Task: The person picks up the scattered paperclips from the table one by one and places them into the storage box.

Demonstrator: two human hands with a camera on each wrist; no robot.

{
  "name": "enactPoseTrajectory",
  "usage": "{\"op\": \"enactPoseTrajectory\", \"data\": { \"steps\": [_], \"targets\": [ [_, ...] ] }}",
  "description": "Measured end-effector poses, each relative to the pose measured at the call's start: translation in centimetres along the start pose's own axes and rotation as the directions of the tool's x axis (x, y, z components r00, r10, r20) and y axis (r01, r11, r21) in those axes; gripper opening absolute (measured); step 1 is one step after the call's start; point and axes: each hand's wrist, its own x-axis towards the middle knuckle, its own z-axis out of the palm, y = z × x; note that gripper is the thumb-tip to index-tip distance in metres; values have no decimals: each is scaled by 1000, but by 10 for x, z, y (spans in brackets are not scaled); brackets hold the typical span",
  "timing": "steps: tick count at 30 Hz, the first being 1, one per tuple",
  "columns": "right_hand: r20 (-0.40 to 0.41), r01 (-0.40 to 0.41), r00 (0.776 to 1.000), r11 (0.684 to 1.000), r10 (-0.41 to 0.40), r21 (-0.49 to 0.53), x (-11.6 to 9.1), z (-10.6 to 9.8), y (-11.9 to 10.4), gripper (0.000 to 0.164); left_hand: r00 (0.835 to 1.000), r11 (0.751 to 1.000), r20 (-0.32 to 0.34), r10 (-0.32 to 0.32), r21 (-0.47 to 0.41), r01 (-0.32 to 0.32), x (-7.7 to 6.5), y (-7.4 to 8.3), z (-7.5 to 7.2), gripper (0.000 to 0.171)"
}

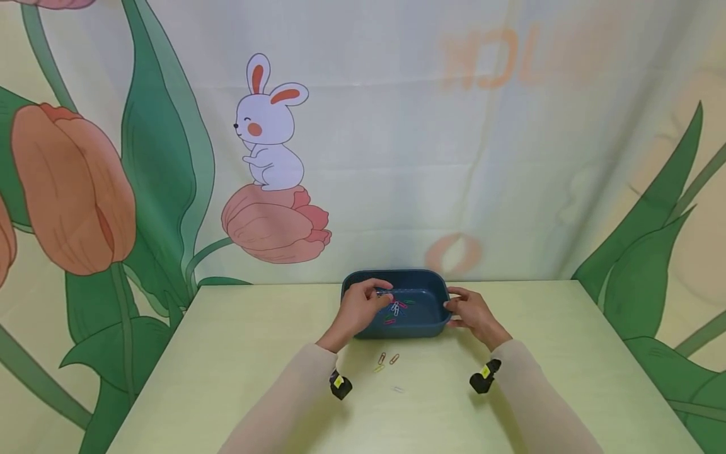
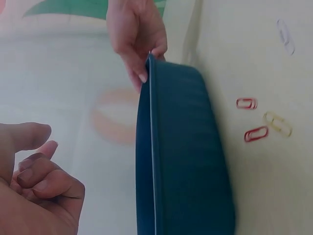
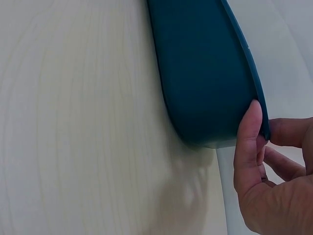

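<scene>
A dark blue rectangular plastic bin (image 1: 408, 331) stands at the far edge of the table, with several coloured paper clips (image 1: 396, 309) lying on its floor. Over the bin's left part is my left hand (image 1: 360, 308), a gap between thumb and index finger. In the left wrist view that hand's other fingers (image 2: 58, 188) curl loosely and no clip shows in them. My right hand (image 1: 475, 314) grips the bin's right end; the right wrist view shows its thumb (image 3: 249, 127) on the outer wall and a finger behind the rim.
In front of the bin lie two red paper clips (image 2: 247, 103), a yellow paper clip (image 2: 278, 124) and a pale paper clip (image 1: 399, 389). Behind the table (image 1: 255, 378) hangs a curtain (image 1: 386, 157) printed with tulips and a rabbit.
</scene>
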Motion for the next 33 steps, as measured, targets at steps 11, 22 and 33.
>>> {"op": "enactPoseTrajectory", "data": {
  "steps": [11,22,33],
  "targets": [
    [13,4,1000,1000,-4,15,-1,0,1,53,996,999,91,23,31,-26,-32,-4,10,20],
    [12,11,1000,1000,-11,11,1,1,2,54,982,1000,188,9,18,-13,-62,-21,17,23],
    [14,8,1000,1000,-9,15,1,-1,2,54,972,997,234,-19,76,2,-78,-40,30,17]
  ]
}}
